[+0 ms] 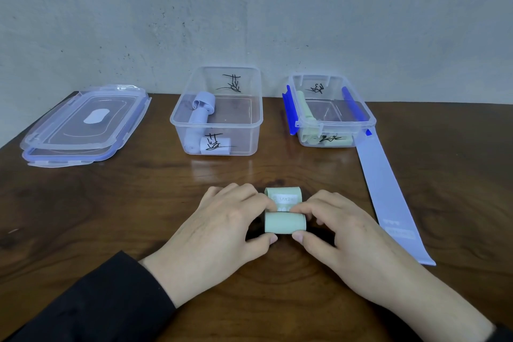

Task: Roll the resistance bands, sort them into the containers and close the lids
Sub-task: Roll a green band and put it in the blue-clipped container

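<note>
Rolling is well under way on the pale green flat rubber resistance band [285,209], which lies near the front edge of the dark wooden tabletop [83,203], about midway along it. Only a short printed stretch remains flat beyond the roll. The left hand [222,226] and the right hand [340,226] each pinch one end of the roll, thumb on the near side and fingers curled over the top.

Toward the back edge, the clear plastic container in the middle [216,111] already holds rolled lilac bands [198,119], and the clear container with blue clips [331,111], to its right, holds rolled green bands [306,119]. Both stand open. Two clear lids with lilac rims [83,125] lie stacked near the back left corner.

One long lilac flat band [388,194] lies unrolled along the right side, its far end touching the right container. By my judgement, what is left is finishing this roll, placing it, rolling the lilac band, and closing both lids.
</note>
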Motion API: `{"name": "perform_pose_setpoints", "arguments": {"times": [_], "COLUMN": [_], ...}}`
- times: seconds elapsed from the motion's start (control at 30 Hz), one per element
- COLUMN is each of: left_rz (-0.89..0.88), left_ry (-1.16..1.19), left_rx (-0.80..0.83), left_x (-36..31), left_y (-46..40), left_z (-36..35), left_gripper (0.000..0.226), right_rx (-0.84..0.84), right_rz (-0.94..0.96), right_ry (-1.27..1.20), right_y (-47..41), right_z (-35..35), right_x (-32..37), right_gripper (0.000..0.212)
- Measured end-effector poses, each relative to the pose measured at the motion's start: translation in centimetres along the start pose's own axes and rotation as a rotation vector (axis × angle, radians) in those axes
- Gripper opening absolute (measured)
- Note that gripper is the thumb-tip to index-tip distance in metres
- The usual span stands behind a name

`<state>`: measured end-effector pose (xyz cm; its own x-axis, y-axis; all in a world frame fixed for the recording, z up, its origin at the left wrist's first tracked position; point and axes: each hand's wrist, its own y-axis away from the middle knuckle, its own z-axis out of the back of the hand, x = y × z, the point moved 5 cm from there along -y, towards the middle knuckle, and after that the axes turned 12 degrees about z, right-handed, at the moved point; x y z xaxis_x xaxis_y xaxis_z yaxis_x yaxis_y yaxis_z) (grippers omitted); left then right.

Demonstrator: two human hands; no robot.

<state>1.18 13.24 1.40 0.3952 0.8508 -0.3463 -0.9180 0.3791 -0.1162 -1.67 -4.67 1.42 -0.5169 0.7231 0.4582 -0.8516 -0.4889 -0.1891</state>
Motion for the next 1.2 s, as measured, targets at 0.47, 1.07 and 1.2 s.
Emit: {"name": "perform_pose_setpoints", "arguments": {"times": [0.47,1.07,1.2], "left_rz": [0.004,0.003,0.013], "left_ry": [-0.011,-0.003,0.017], "left_rx": [0.005,0.002,-0.002], "left_x": [-0.12,-0.09,-0.20], "left_y": [-0.01,0.05,0.16], "left_z": [0.09,0.27,0.42], "left_gripper": [0.050,0.041,0.034], "right_rx": [-0.018,-0.057,-0.064], "right_rz": [0.004,-0.024,-0.014], "right_ry": [-0.013,-0.054,-0.038], "right_y": [0.10,0.08,0.04], "right_z": [0.13,0.33,0.38], "right_x": [0.01,-0.06,-0.17], "right_gripper": [0.026,0.019,0.014]}}
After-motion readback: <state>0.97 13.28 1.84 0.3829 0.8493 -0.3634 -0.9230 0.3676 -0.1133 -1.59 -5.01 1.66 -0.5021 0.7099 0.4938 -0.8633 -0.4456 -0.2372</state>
